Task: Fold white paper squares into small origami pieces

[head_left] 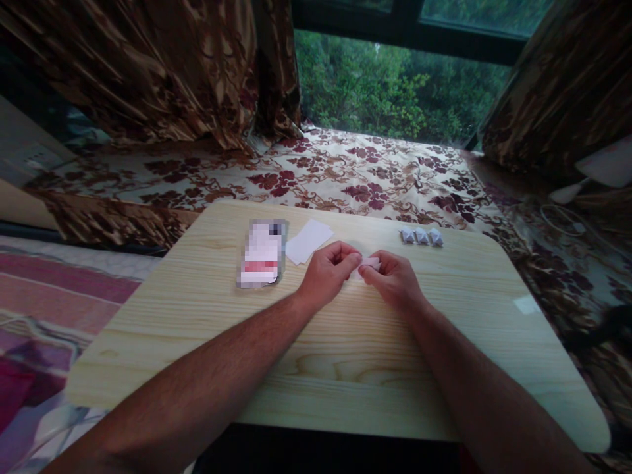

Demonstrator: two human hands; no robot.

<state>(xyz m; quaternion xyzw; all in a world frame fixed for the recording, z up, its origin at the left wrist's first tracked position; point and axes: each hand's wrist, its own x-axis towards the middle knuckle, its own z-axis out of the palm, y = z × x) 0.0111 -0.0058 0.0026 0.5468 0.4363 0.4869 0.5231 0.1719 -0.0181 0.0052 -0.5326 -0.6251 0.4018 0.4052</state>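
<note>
Both my hands meet near the middle of a light wooden table (345, 355). My left hand (328, 273) and my right hand (392, 280) are closed in a pinch on a small pale paper piece (369, 264) held between them just above the tabletop. A stack of blank white paper slips (309, 241) lies just left of my left hand. Three small folded paper shapes (421, 236) sit in a row to the right, beyond my right hand.
A phone (261, 253) lies flat on the table, left of the slips. A floral cloth (320, 171) covers the ledge behind the table, with patterned curtains (162, 72) on both sides of a window. A white cable (563, 220) lies at the right.
</note>
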